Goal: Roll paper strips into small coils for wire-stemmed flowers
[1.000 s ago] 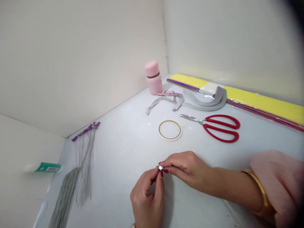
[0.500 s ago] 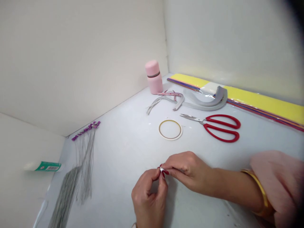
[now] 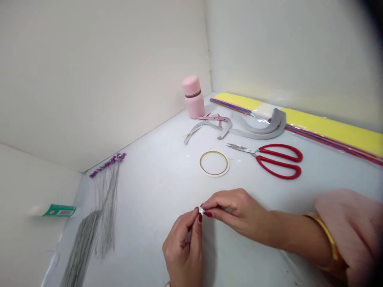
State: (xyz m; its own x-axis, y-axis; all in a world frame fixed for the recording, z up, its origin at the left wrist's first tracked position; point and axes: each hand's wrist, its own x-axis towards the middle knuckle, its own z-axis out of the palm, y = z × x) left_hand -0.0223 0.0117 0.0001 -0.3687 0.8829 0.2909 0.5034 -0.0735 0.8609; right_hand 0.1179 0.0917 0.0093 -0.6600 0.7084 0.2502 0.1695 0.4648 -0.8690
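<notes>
Between my fingertips is a tiny white, shiny piece [image 3: 201, 210], too small to make out its kind. My left hand [image 3: 184, 243] pinches it from the lower left, thumb and index finger closed. From the right, the thumb and index finger of my right hand [image 3: 235, 209] pinch the same piece. Just beyond my hands a thin roll of double-sided tape [image 3: 225, 171] lies flat. Red-handled scissors [image 3: 257, 153] rest to its right, blades slightly parted and pointing left.
At the back stand a pink flask [image 3: 194, 99] and curled grey paper strips [image 3: 257, 134]. A pack of coloured sheets [image 3: 317, 123] lies along the right wall. On the left are purple-tipped wire stems [image 3: 112, 161], a bundle of grey wires [image 3: 80, 247] and a green-and-white tube [image 3: 58, 210].
My left hand has shifted slightly left and its grip on the small white piece has changed a little. More of the piece shows. The things on the table have stayed put.
</notes>
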